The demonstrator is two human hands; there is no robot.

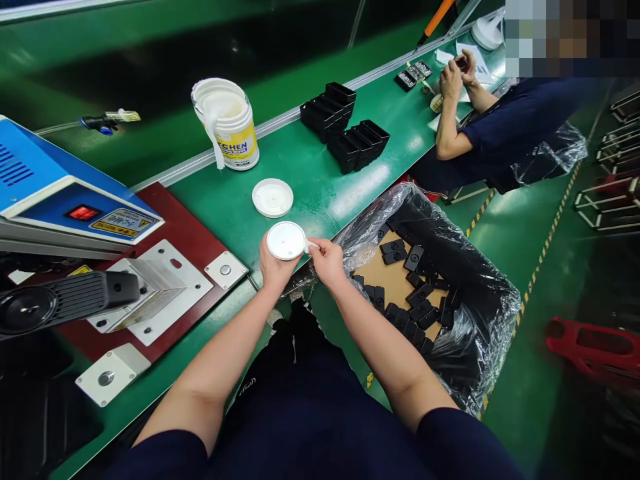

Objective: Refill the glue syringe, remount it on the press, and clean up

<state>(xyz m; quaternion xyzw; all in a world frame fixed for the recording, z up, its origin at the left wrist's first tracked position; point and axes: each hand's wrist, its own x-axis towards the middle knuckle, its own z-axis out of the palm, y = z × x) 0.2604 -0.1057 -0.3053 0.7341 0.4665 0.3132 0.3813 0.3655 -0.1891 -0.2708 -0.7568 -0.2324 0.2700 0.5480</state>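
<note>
My left hand [276, 270] is closed around a round white lid-like piece [286, 241], held face up over the bench's front edge. Its underside is hidden by my fingers. At the right rim of that piece, my right hand [327, 260] pinches a small white wipe [309, 246], mostly covered by the fingers. Just beyond lies a white round lid [273, 198] on the green bench. Farther back stands a tub of wipes [235, 137], uncovered, with a white wipe hanging over its side.
On the left is a blue machine [75, 193] on a dark red base [195, 250] with two button boxes. Black trays [357, 145] stand on the bench [320, 193]. A plastic-lined bin [480, 293] of black parts sits at right. A co-worker's hands [453, 80] hold a small item.
</note>
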